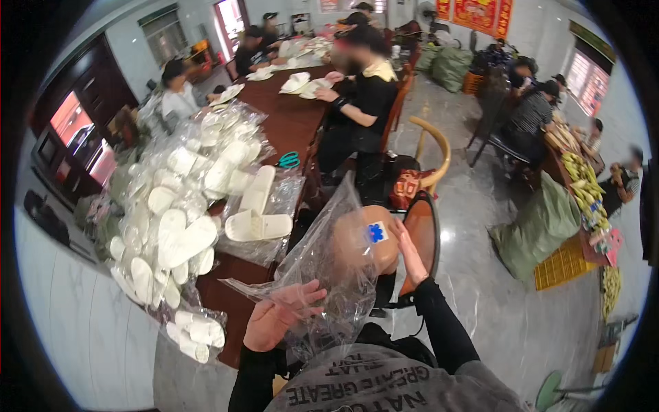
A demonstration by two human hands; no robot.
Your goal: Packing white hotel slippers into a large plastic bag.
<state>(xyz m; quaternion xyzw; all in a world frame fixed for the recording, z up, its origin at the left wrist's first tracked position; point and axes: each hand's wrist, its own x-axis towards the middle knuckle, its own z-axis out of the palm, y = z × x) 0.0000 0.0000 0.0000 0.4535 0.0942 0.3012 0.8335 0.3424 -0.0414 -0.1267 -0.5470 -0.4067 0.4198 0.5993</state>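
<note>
A large clear plastic bag (pixel 322 254) stands puffed up over my lap, and my bare knee shows through it. A blue flower-shaped mark on a white square (pixel 376 232) shows near the bag's right side. My left hand (pixel 283 317) is at the bag's lower left, its fingers stretched out against the film; whether they are inside it I cannot tell. My right hand (pixel 410 251) is open at the bag's right edge, fingers straight and pointing up. Just left of the bag, a pair of white slippers (pixel 258 225) lies on flattened clear plastic on the table.
The dark red table (pixel 230 292) carries a heap of bagged white slippers (pixel 185 233) and teal-handled scissors (pixel 289 160). Several people sit around it. A wooden chair (pixel 432 154) stands ahead. To the right are a green sack (pixel 539 226) and a yellow crate (pixel 564 264).
</note>
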